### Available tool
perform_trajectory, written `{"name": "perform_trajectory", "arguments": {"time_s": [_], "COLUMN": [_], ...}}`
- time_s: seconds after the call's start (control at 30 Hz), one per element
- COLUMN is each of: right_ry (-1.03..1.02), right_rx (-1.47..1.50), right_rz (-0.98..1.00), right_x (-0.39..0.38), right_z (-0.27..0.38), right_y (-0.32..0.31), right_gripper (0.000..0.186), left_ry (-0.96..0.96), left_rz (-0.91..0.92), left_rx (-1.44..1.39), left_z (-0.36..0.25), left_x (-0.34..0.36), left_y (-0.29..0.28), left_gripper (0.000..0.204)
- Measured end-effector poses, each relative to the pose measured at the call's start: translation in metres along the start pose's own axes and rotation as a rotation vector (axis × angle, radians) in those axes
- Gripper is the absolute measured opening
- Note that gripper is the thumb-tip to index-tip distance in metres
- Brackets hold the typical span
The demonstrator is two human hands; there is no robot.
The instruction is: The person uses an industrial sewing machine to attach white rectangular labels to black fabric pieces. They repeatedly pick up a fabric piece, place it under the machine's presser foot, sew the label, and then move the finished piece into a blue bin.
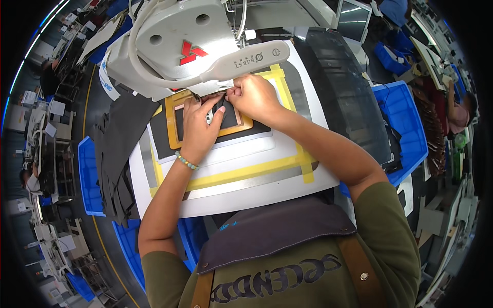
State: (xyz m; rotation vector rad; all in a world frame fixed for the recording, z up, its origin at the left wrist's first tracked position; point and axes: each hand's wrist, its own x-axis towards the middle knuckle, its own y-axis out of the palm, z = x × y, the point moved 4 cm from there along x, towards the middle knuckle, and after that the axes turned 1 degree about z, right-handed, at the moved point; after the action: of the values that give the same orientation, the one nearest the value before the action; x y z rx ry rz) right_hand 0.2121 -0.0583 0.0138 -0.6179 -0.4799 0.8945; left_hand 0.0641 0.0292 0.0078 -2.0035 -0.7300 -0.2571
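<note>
Beneath the head of a grey-white sewing machine [174, 31], both hands meet at a yellow rectangular frame [175, 137] with dark material [230, 119] inside it. My left hand [201, 128] lies on the frame's left and middle part, fingers stretched toward the needle area and thumb apart. A small metal part shows beside that thumb. My right hand [254, 97] is curled at the frame's far right side, finger and thumb pressed together near the left fingertips. What it pinches is hidden. The frame rests on black sheet material [161, 134] over a white board [221, 204] edged with yellow tape [241, 173].
Black cut pieces [118, 149] hang over the table's left side. Blue bins [91, 179] stand left and below; another blue bin [408, 128] is at the right, beside a dark glossy surface [344, 97]. A light-grey lever-like arm [249, 61] projects just above my hands.
</note>
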Motion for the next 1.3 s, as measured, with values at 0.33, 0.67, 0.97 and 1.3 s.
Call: {"name": "perform_trajectory", "arguments": {"time_s": [0.33,0.67,0.97,1.3], "right_ry": [0.001,0.053,-0.015,-0.282], "right_rx": [-0.009,0.064,0.1,0.001], "right_rz": [0.01,0.061,0.022,-0.054], "right_x": [0.003,0.006,0.002,-0.02], "right_z": [-0.002,-0.002,-0.008,-0.001], "right_y": [0.003,0.0,0.003,-0.002], "right_gripper": [0.012,0.013,0.016,0.02], "left_ry": [-0.034,-0.058,-0.051,-0.012], "left_rz": [-0.001,-0.015,-0.018,0.06], "left_rx": [-0.011,-0.061,-0.066,0.0], "left_z": [0.01,0.006,0.009,-0.001], "left_x": [-0.002,-0.001,-0.001,-0.001], "left_y": [0.003,0.001,0.002,0.0], "left_gripper": [0.031,0.029,0.029,0.032]}}
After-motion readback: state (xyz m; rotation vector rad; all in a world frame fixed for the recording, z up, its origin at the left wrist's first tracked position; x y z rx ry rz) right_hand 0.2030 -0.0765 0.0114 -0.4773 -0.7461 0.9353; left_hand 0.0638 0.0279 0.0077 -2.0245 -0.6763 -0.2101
